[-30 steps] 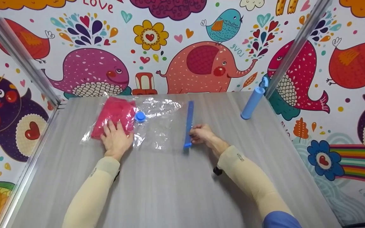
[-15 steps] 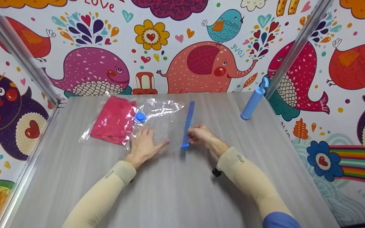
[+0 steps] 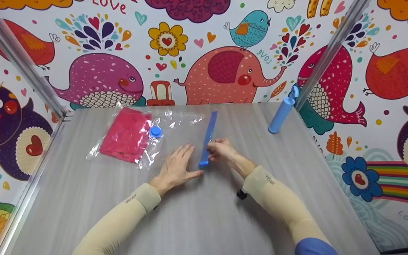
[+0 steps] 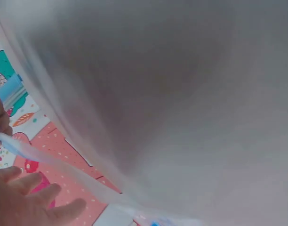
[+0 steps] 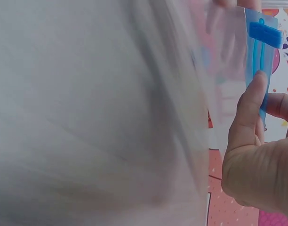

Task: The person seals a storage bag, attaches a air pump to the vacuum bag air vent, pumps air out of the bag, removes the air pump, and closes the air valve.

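Clear bag (image 3: 175, 122) with pink cloth (image 3: 126, 132) inside, near the tabletop's (image 3: 197, 219) far edge. The step in hand appears to be work on the bag's blue strip (image 3: 210, 129); the next move probably calls for steady control of the slider (image 3: 203, 163) at its near end. The right hand (image 3: 222, 150) pinches the strip, thumb against finger. The left hand (image 3: 176, 168), fingers extended and thumb spread, grasps nothing. A pump (image 3: 281, 116) stands by the far right corner.

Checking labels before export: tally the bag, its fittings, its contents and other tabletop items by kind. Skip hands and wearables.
Clear bag: 1
Pink cloth: 1
Round blue cap: 1
Blue zip strip: 1
Blue slider: 1
Blue cylinder: 1
Total: 6
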The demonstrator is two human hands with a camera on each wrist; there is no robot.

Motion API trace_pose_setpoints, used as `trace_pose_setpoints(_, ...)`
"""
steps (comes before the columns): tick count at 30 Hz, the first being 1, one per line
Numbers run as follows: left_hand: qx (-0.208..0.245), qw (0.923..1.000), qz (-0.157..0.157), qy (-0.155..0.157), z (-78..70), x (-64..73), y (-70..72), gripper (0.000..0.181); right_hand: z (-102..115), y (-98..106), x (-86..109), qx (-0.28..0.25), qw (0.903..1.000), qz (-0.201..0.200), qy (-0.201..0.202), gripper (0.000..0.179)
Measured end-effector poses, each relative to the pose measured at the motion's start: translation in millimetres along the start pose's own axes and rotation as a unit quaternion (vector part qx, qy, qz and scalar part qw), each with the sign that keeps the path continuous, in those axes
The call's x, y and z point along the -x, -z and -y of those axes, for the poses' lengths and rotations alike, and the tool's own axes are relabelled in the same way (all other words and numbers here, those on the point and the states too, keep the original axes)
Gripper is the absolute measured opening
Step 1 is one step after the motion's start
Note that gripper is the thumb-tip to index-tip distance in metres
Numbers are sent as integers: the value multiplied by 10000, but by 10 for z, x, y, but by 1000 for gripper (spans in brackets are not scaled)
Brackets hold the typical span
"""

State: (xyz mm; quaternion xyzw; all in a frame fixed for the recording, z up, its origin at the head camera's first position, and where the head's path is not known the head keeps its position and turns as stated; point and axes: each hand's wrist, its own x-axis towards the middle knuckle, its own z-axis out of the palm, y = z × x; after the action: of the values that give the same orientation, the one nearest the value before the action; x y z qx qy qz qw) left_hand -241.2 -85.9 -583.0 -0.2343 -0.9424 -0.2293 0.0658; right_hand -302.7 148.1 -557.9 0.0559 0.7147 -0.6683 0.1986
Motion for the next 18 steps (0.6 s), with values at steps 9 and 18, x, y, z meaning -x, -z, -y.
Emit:
trace_pose_setpoints(9, -251, 9926, -895, -779, -39, 9, -15, 69, 68, -71, 89, -88, 9994, 212, 239, 15)
trace_pose_setpoints(18, -101, 9797, -1513, -1314, -44, 46, -20, 52, 120, -122, 184, 596, 9954, 499, 558, 17)
